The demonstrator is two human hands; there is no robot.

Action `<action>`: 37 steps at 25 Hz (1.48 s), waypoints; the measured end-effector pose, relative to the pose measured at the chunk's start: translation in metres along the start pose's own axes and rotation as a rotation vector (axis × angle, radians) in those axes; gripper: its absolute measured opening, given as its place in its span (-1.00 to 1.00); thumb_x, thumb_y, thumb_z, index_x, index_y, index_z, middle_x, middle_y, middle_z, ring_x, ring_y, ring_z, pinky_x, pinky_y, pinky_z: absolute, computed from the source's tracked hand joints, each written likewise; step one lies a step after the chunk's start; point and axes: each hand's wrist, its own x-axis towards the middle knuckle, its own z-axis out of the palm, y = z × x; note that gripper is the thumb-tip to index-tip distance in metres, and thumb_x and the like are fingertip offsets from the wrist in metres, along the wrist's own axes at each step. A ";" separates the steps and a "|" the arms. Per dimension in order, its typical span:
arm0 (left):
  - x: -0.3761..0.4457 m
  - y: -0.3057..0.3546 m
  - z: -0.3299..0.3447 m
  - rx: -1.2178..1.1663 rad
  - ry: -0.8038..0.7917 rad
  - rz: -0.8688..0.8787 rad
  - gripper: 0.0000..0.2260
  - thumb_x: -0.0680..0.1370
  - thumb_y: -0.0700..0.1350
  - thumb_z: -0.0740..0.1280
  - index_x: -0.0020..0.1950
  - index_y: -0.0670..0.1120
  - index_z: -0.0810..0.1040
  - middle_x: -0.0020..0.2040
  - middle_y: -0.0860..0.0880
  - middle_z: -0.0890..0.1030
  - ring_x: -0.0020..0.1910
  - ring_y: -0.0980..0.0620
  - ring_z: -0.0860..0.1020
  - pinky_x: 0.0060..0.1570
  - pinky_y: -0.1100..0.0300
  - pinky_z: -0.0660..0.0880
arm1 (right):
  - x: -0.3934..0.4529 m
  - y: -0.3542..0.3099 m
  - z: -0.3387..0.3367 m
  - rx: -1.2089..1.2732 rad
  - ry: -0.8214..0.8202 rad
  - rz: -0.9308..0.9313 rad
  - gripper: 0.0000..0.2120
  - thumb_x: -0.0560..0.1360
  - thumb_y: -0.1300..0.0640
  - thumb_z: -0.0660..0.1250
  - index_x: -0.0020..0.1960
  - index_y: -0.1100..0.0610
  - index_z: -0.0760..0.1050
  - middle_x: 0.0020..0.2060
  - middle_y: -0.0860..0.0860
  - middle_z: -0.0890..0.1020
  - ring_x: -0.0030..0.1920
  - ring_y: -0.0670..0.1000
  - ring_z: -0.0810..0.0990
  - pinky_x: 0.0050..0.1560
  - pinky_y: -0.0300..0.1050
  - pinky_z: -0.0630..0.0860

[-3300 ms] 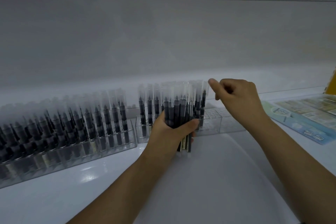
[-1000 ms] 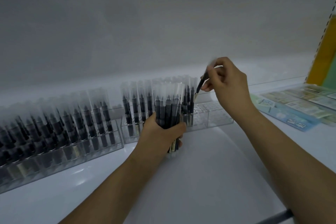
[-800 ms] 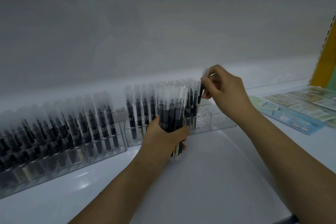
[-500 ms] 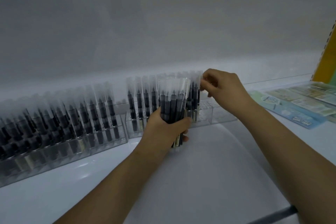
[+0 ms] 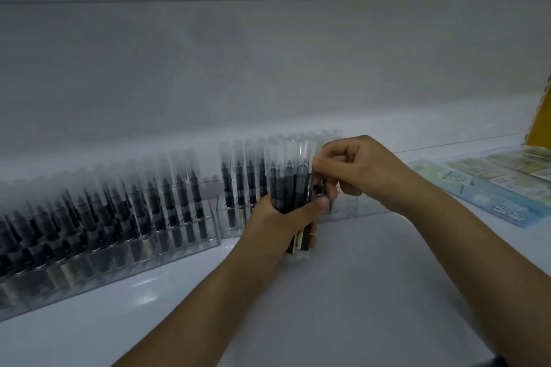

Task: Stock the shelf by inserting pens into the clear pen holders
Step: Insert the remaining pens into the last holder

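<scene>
Clear-capped black pens (image 5: pixel 290 185) stand bunched in the left hand (image 5: pixel 280 217), squeezed tight. The right hand (image 5: pixel 362 170) pinches one cap beside the half-filled clear holder (image 5: pixel 351 211). Leaflet (image 5: pixel 495 185) words are too blurry.

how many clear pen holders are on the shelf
2: a full holder on the left, and a partly filled holder in the middle behind both hands. More may lie beyond the left edge.

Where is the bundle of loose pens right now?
In the head view, just right of centre, the bundle of pens stands upright in the left hand, in front of the half-filled clear holder, with the right hand pinching at its top right.
</scene>
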 end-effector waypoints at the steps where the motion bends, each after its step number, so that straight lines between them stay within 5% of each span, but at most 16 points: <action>1: 0.000 0.000 0.000 0.005 -0.006 0.003 -0.89 0.45 -0.10 0.49 -0.12 -0.11 0.62 -0.40 -0.02 0.55 -0.41 0.02 0.52 -0.32 0.10 0.55 | 0.000 0.002 0.000 0.001 0.015 0.030 -0.77 0.53 0.08 0.40 -0.26 0.16 0.57 -0.49 0.12 0.61 -0.59 -0.07 0.34 -0.52 -0.23 0.25; 3: 0.000 -0.001 0.000 0.027 -0.009 -0.003 -0.75 0.37 0.02 0.52 -0.08 -0.11 0.64 -0.35 -0.03 0.59 -0.37 0.00 0.55 -0.25 0.07 0.56 | 0.002 0.003 0.003 0.053 0.098 0.024 -0.79 0.56 0.16 0.36 -0.24 0.19 0.57 -0.44 0.12 0.64 -0.59 -0.05 0.39 -0.54 -0.23 0.26; 5: 0.001 -0.005 -0.001 0.018 0.000 -0.035 -0.66 0.34 0.01 0.53 -0.02 -0.17 0.63 -0.32 -0.09 0.59 -0.37 -0.03 0.55 -0.25 0.07 0.55 | 0.006 0.006 -0.007 0.209 0.352 -0.060 -0.84 0.58 0.24 0.29 -0.14 0.23 0.59 -0.33 0.09 0.69 -0.54 -0.06 0.48 -0.57 -0.25 0.30; 7: 0.003 -0.008 -0.002 0.008 0.015 -0.049 -0.74 0.44 -0.11 0.52 0.04 -0.21 0.61 -0.33 -0.12 0.57 -0.40 -0.04 0.52 -0.25 0.05 0.54 | 0.008 0.008 -0.025 0.293 0.665 -0.172 -0.86 0.58 0.23 0.27 -0.08 0.24 0.57 -0.27 0.11 0.70 -0.49 -0.02 0.53 -0.52 -0.22 0.39; 9: 0.005 -0.010 -0.002 0.014 0.040 -0.046 -0.82 0.49 -0.18 0.47 0.05 -0.22 0.61 -0.34 -0.11 0.56 -0.41 -0.02 0.52 -0.27 0.06 0.53 | 0.010 0.013 -0.032 0.162 0.754 -0.240 -0.86 0.60 0.20 0.27 -0.04 0.24 0.55 -0.26 0.11 0.69 -0.45 0.03 0.59 -0.45 -0.17 0.47; 13: 0.006 -0.009 -0.003 0.013 0.067 -0.038 -0.88 0.51 -0.19 0.45 -0.01 -0.20 0.62 -0.37 -0.11 0.57 -0.44 -0.02 0.52 -0.34 0.11 0.54 | 0.013 0.021 -0.017 -0.099 0.563 -0.223 -0.88 0.61 0.14 0.29 -0.04 0.18 0.54 -0.28 0.03 0.68 -0.39 0.04 0.65 -0.34 -0.25 0.55; 19: 0.008 -0.012 -0.004 0.032 0.075 -0.033 -0.82 0.50 -0.16 0.46 0.04 -0.21 0.60 -0.35 -0.12 0.59 -0.43 -0.04 0.53 -0.32 0.10 0.54 | 0.013 0.026 -0.021 -0.238 0.522 -0.255 -0.85 0.62 0.09 0.29 -0.07 0.15 0.51 -0.29 0.01 0.68 -0.37 -0.05 0.66 -0.26 -0.34 0.55; 24: 0.006 -0.009 -0.003 0.032 0.065 -0.017 -0.88 0.50 -0.17 0.46 0.00 -0.18 0.61 -0.34 -0.12 0.58 -0.42 -0.03 0.54 -0.35 0.13 0.53 | 0.018 0.037 -0.025 -0.605 0.281 -0.183 -0.85 0.57 0.04 0.34 -0.16 0.06 0.53 -0.33 -0.09 0.66 -0.40 -0.19 0.63 -0.23 -0.31 0.56; 30: 0.004 -0.007 -0.003 0.025 0.053 -0.023 -0.89 0.50 -0.16 0.46 -0.02 -0.16 0.62 -0.35 -0.11 0.59 -0.41 -0.03 0.54 -0.33 0.12 0.55 | 0.014 0.034 -0.032 -0.869 0.295 -0.059 -0.53 0.61 -0.17 0.16 -0.26 0.12 0.58 -0.43 -0.03 0.60 -0.44 -0.08 0.51 -0.33 -0.15 0.43; 33: 0.005 -0.008 -0.004 -0.001 0.039 -0.025 -0.85 0.50 -0.15 0.47 0.02 -0.18 0.62 -0.33 -0.11 0.59 -0.40 -0.03 0.54 -0.30 0.10 0.55 | 0.006 0.023 -0.032 -0.542 0.545 -0.156 -0.46 0.61 -0.18 0.18 -0.36 0.16 0.56 -0.53 -0.06 0.54 -0.50 -0.06 0.45 -0.31 -0.19 0.47; 35: 0.003 -0.008 -0.004 0.001 0.007 -0.021 -0.83 0.48 -0.15 0.48 0.02 -0.18 0.61 -0.32 -0.11 0.59 -0.40 -0.03 0.55 -0.26 0.08 0.55 | -0.001 0.011 -0.021 -0.193 0.351 -0.173 -0.53 0.54 -0.18 0.27 -0.34 0.14 0.59 -0.53 -0.03 0.55 -0.53 -0.12 0.41 -0.39 -0.32 0.44; 37: 0.002 -0.006 -0.003 0.025 -0.034 -0.011 -0.81 0.46 -0.14 0.50 0.00 -0.17 0.61 -0.32 -0.11 0.59 -0.38 -0.03 0.56 -0.26 0.07 0.55 | -0.002 0.007 -0.004 -0.123 0.059 -0.129 -0.64 0.42 -0.20 0.35 -0.29 0.08 0.63 -0.47 0.03 0.61 -0.55 -0.10 0.40 -0.46 -0.32 0.38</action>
